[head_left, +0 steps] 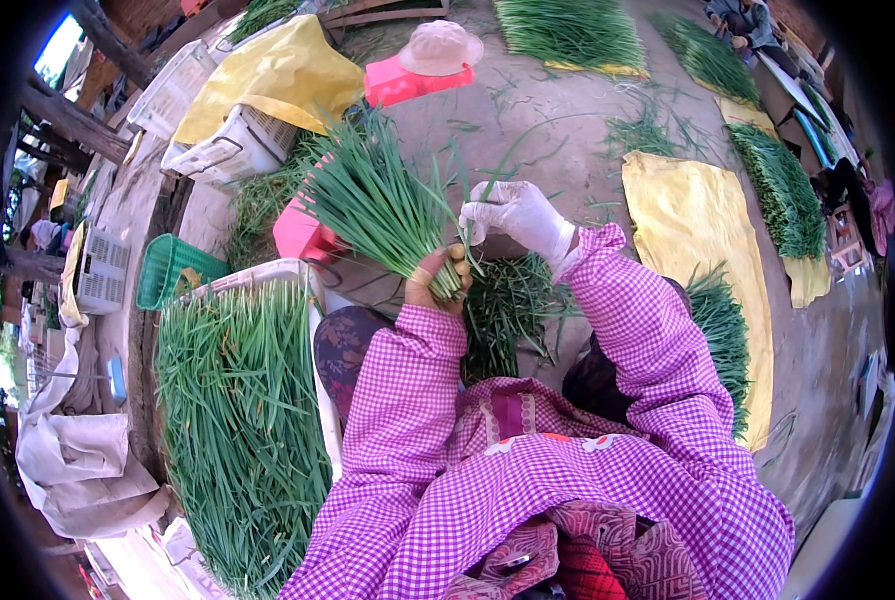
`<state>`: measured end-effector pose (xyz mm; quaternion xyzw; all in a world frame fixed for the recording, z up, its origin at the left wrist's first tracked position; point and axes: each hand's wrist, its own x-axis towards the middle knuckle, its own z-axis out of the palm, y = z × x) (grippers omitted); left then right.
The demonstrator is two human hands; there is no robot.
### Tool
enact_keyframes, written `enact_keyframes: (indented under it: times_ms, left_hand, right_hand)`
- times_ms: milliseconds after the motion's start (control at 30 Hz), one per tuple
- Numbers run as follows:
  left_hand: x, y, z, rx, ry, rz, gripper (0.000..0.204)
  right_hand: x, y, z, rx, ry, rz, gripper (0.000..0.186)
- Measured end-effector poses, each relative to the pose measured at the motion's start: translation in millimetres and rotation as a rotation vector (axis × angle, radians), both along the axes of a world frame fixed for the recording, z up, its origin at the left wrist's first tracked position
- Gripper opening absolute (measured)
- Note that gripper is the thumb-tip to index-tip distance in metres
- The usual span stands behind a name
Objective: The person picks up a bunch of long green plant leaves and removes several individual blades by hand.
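My left hand (435, 277) is wrapped round the lower ends of a bunch of green chives (377, 200), whose blades fan out away from me to the upper left. Close to its right, my right hand (517, 216) wears a white glove. Its fingers are pinched on a few loose chive blades (502, 172), and one long blade curves away to the far right. Below both hands, between my knees, lies a dark green heap of loose chives (507, 315). Both sleeves are purple and white check.
A crate packed with chives (242, 420) stands on my left, by a green basket (172, 270). Beyond are white crates (232, 148) under a yellow sheet (267, 75), and a pink hat (440, 48). Right, a yellow mat (702, 215) lies beside chives (717, 330). Another person (747, 22) sits far right.
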<state>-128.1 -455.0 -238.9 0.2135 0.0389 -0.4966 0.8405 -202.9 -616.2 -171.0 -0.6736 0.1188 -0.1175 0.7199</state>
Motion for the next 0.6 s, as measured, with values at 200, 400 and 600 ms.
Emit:
enact_keyframes:
  times_ms: [200,400,600]
  left_hand:
    - [-1.9,-3.0,-11.8,0.000,-0.109,-0.022,0.029]
    - [-9.1,-4.8,-7.9,0.114,-0.307,0.091,0.033]
    - [-7.5,-1.5,-4.6,0.048,-0.312,0.011,0.026]
  right_hand:
    - [4.7,9.6,-9.3,-0.113,-0.052,-0.031,0.013]
    - [3.2,19.1,-4.9,-0.135,0.017,-0.060,0.013]
    - [0.6,18.4,3.1,-0.048,-0.011,-0.111,0.017]
